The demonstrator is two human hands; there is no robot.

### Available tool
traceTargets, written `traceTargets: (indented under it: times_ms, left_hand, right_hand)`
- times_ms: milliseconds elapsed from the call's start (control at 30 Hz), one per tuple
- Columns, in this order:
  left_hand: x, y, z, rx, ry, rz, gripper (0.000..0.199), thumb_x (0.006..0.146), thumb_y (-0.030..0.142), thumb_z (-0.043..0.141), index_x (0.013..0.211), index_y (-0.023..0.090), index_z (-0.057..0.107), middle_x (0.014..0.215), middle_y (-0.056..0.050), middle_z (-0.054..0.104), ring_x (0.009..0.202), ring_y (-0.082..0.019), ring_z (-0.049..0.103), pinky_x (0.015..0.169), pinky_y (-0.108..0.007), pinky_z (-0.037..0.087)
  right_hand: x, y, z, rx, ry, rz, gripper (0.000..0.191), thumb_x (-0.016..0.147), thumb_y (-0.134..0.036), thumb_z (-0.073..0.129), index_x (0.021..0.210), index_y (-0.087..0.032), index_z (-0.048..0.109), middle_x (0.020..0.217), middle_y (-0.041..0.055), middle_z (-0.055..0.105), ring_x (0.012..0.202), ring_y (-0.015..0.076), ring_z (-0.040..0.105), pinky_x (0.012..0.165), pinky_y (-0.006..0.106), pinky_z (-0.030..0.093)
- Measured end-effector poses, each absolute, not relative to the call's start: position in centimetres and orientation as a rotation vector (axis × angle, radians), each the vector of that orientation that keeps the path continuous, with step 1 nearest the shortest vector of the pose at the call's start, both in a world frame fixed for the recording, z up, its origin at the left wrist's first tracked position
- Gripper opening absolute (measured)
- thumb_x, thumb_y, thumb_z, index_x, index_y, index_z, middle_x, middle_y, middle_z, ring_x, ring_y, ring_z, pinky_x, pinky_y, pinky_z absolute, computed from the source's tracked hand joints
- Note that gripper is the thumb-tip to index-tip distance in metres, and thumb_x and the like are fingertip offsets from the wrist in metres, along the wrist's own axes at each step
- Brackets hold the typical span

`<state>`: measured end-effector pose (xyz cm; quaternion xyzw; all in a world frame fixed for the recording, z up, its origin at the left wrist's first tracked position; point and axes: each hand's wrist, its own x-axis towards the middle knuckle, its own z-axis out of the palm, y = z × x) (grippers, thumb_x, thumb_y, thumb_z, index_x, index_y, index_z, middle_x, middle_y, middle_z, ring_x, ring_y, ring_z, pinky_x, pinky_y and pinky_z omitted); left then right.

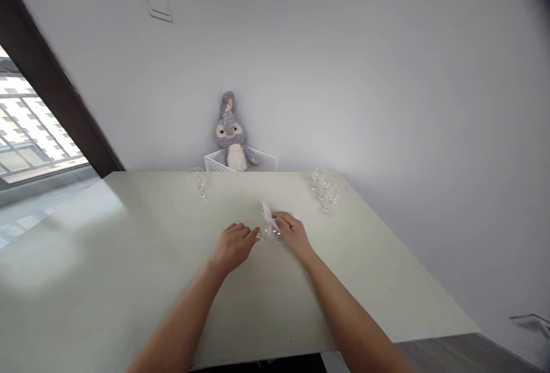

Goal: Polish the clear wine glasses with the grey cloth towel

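A clear stemmed glass (272, 234) is held low over the middle of the pale table (172, 281), tilted on its side. My left hand (234, 245) pinches its foot end. At the bowl, my right hand (292, 232) is closed on a white tissue or cloth (267, 212), which lies against the glass. Another clear glass (200, 181) stands near the far edge on the left. Several clear glasses (324, 189) are grouped at the far right of the tabletop.
Beyond the far edge, a grey plush toy (232, 141) sits in a white perforated basket (268, 161) against the wall. A dark frame (55, 69) and a window are at the left. The table's right edge slants toward the front.
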<state>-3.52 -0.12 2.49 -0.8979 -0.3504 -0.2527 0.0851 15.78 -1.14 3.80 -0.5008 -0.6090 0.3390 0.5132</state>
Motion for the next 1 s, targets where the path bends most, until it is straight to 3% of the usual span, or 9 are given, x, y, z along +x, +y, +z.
traceTargets:
  times_ms: [133,233,433,567,733,833,900,1000]
  left_hand:
    - [-2.8,-0.3,1.9,-2.631,-1.201,-0.865,0.031,0.087,0.033,0.037,0.107,0.018,0.055,0.064,-0.005,0.058,0.063,-0.016,0.051,0.061,-0.028,0.036]
    - [-2.1,-0.5,1.6,-2.565,-1.323,-0.975,0.035,0.087,0.032,0.036,0.116,0.017,0.049,0.071,-0.006,0.059,0.068,-0.017,0.053,0.064,-0.029,0.038]
    - [-1.0,-1.0,1.4,-2.379,-1.464,-1.357,0.039,0.087,0.027,0.033,0.124,0.019,0.038,0.103,-0.012,0.049,0.087,-0.019,0.051,0.072,-0.032,0.043]
    - [0.2,-1.8,1.3,-2.368,-1.418,-1.518,0.043,0.084,0.022,0.038,0.127,0.021,0.036,0.12,-0.015,0.036,0.106,-0.025,0.042,0.085,-0.041,0.04]
    - [1.0,-2.6,1.3,-2.59,-1.407,-1.345,0.056,0.079,0.017,0.043,0.133,0.017,0.027,0.127,-0.018,0.032,0.117,-0.029,0.034,0.089,-0.047,0.036]
    - [0.5,-2.3,1.7,-2.672,-1.459,-1.32,0.041,0.079,0.024,0.047,0.119,0.022,0.046,0.113,-0.011,0.047,0.103,-0.023,0.046,0.086,-0.041,0.039]
    - [0.0,-1.7,2.0,-2.593,-1.563,-1.501,0.029,0.077,0.031,0.051,0.104,0.022,0.056,0.104,-0.009,0.053,0.098,-0.022,0.05,0.086,-0.039,0.039]
    - [-0.9,-0.8,2.6,-2.573,-1.821,-1.921,0.048,0.069,0.039,0.061,0.111,0.02,0.047,0.107,-0.01,0.056,0.1,-0.023,0.051,0.088,-0.039,0.037]
  right_hand:
    - [15.5,-0.5,3.0,-0.942,-0.788,1.412,0.038,0.076,-0.051,0.048,0.088,-0.017,0.06,0.084,0.0058,0.065,0.073,0.0198,0.059,0.062,0.035,0.048]
    - [14.1,-0.8,3.1,-0.74,-0.575,1.519,0.039,0.077,-0.052,0.046,0.093,-0.019,0.058,0.094,0.0069,0.064,0.079,0.021,0.06,0.065,0.036,0.049]
    - [10.8,-3.4,3.9,-0.678,-0.897,1.457,0.038,0.082,-0.048,0.041,0.109,-0.024,0.053,0.114,0.0043,0.056,0.102,0.0195,0.052,0.083,0.035,0.043]
    - [10.0,-4.3,3.5,-0.723,-1.135,1.292,0.035,0.078,-0.042,0.05,0.108,-0.024,0.054,0.112,0.0035,0.057,0.106,0.0183,0.048,0.094,0.034,0.034]
    - [11.3,-2.9,2.2,-0.936,-1.099,1.117,0.025,0.076,-0.034,0.052,0.095,-0.02,0.057,0.091,0.0029,0.061,0.088,0.0177,0.054,0.082,0.031,0.041]
    - [12.3,-1.9,1.3,-1.155,-1.057,1.011,0.017,0.074,-0.029,0.05,0.085,-0.017,0.055,0.077,0.0012,0.058,0.074,0.0158,0.052,0.068,0.028,0.042]
    - [12.5,-1.6,0.9,-1.247,-1.13,0.962,0.013,0.073,-0.027,0.049,0.081,-0.017,0.054,0.073,0.0,0.056,0.069,0.0144,0.05,0.064,0.026,0.04]
    - [12.3,-1.8,0.6,-1.233,-1.337,0.971,0.012,0.073,-0.024,0.05,0.081,-0.018,0.055,0.073,-0.0005,0.056,0.068,0.0136,0.048,0.064,0.026,0.038]
